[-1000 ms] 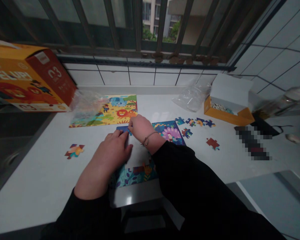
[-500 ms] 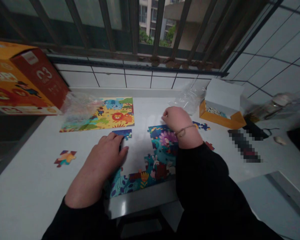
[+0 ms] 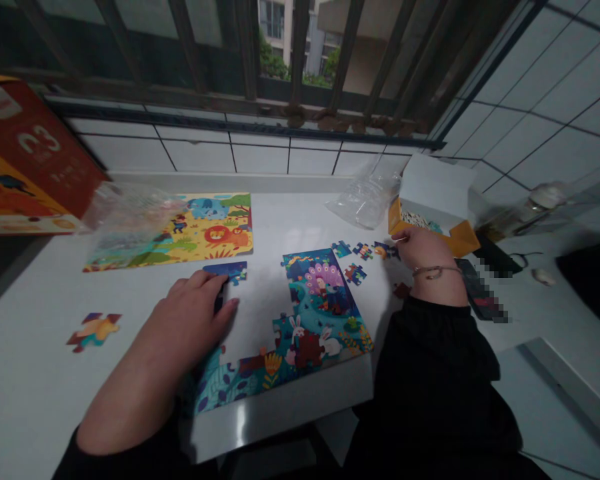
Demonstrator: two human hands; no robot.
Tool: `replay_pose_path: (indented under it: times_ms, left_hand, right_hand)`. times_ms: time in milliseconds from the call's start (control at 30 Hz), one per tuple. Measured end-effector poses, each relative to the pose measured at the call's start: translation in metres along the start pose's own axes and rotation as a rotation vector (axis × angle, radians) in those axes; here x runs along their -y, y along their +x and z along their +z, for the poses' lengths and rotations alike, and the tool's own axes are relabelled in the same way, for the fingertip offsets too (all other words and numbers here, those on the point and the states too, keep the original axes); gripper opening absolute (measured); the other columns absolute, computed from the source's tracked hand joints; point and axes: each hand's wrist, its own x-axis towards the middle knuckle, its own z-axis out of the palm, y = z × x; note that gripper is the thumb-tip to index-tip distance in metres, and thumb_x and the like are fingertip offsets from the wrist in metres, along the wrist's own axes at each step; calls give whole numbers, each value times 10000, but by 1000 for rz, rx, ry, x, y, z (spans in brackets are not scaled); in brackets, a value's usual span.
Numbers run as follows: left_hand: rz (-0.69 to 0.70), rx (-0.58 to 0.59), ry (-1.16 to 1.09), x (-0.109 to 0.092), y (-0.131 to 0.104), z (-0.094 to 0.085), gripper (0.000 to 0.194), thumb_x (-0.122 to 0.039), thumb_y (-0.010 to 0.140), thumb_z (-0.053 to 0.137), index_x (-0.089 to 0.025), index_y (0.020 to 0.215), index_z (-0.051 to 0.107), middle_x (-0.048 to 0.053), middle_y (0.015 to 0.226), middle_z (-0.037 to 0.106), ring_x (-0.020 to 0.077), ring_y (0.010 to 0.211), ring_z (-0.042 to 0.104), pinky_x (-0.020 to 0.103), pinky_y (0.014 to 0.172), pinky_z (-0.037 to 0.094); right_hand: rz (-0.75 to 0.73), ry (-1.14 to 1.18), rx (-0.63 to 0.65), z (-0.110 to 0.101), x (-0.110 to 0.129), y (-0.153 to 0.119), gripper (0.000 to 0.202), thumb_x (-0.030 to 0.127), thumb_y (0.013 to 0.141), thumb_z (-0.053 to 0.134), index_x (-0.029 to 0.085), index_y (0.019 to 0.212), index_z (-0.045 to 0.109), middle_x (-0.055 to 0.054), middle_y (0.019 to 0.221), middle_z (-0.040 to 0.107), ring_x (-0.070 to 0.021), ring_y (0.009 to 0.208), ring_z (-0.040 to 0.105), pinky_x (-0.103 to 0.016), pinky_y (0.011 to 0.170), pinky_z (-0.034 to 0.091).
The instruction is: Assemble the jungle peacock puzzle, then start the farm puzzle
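A partly joined jigsaw puzzle (image 3: 325, 300) with a peacock and rabbits lies on the white counter, with bare counter showing in its middle. Over its left side my left hand (image 3: 193, 317) lies flat, fingers stretched and thumb apart. A joined blue section (image 3: 235, 271) shows beyond its fingertips. My right hand (image 3: 425, 253) is at the right beside loose pieces, its fingers curled together; what they hold, if anything, I cannot make out. Near it lie a teal puzzle piece (image 3: 341, 249), a striped puzzle piece (image 3: 363, 251), a dark puzzle piece (image 3: 355, 274) and a partly covered brown-red piece (image 3: 401, 291).
At the left are a loose section (image 3: 94, 331), a lion picture sheet (image 3: 225, 227) under a plastic bag (image 3: 130, 207), and a large orange-red box (image 3: 45, 160). Behind my right hand stand an open yellow box (image 3: 465, 241) and another clear bag (image 3: 363, 200). A phone (image 3: 480, 290) lies right.
My right hand has moved right, from above the puzzle's upper edge to the loose pieces by the yellow box. My left hand stays on the puzzle. The view has shifted slightly.
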Motion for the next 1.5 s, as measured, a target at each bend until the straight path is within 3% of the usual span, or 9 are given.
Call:
replay_pose_path:
  times_ms: [167,333,600,833,1033,1200,1267,1367,1500]
  left_hand:
    - [28,18,-15,6,2,2,603,-453,1088,511,-79,1528,685,244,1460,699,427,1262,670,564,1108,580]
    - [38,-7,-5,10,6,8,665,-501,1074,464,-71,1521,704,235,1431,707,424,1242,679,558,1152,551]
    - [29,14,0,12,6,9,688,-504,1058,450,-43,1496,712,248,1420,688,431,1240,681,553,1162,544]
    - [22,0,25,10,3,12,670,-485,1070,476,-52,1538,680,247,1428,683,436,1231,681,557,1123,559]
    - [25,-2,37,10,3,14,679,-502,1070,475,-54,1537,681,254,1465,673,456,1260,668,574,1142,548]
    - [22,10,33,10,4,12,686,-504,1064,464,-58,1539,678,253,1443,679,455,1252,670,578,1134,555]
    - [24,11,32,10,4,12,687,-508,1064,463,-52,1528,683,257,1439,677,459,1251,669,581,1130,556]
    - [24,4,23,9,3,11,704,-515,1065,457,-41,1541,668,267,1471,663,471,1276,659,590,1128,556]
    - [18,7,3,7,1,10,711,-534,1078,424,-69,1562,659,258,1473,663,462,1293,661,596,1152,544]
  right_hand:
    - [98,77,-25,14,-27,-9,376,74,968,615,182,1231,861,-138,1190,859,-273,1080,794,-342,924,551]
    - [157,79,-106,22,-49,-34,430,69,965,569,173,1280,844,-177,1252,840,-336,1181,786,-413,998,571]
    - [-68,65,-138,41,-51,-38,481,210,1048,550,94,1478,734,-236,1477,757,-350,1367,719,-457,1189,520]
    - [40,16,-78,44,-51,-31,249,336,958,737,184,1131,833,-167,1207,839,-326,1107,780,-405,962,566]
    - [152,136,-68,43,-52,-32,513,314,864,865,145,1331,738,-174,1168,842,-306,1056,784,-368,877,553]
    - [171,283,-66,34,-49,-35,120,338,934,742,227,957,781,-95,890,805,-261,795,725,-368,735,518]
    - [167,431,-87,30,-43,-39,185,395,959,706,241,865,746,-54,743,736,-226,666,651,-346,641,475]
    - [124,756,39,26,-24,-48,299,545,936,736,251,885,723,17,604,612,-172,520,513,-302,521,395]
    - [-52,1029,297,28,14,-61,330,549,873,798,235,945,725,-22,784,750,-138,579,562,-272,545,438]
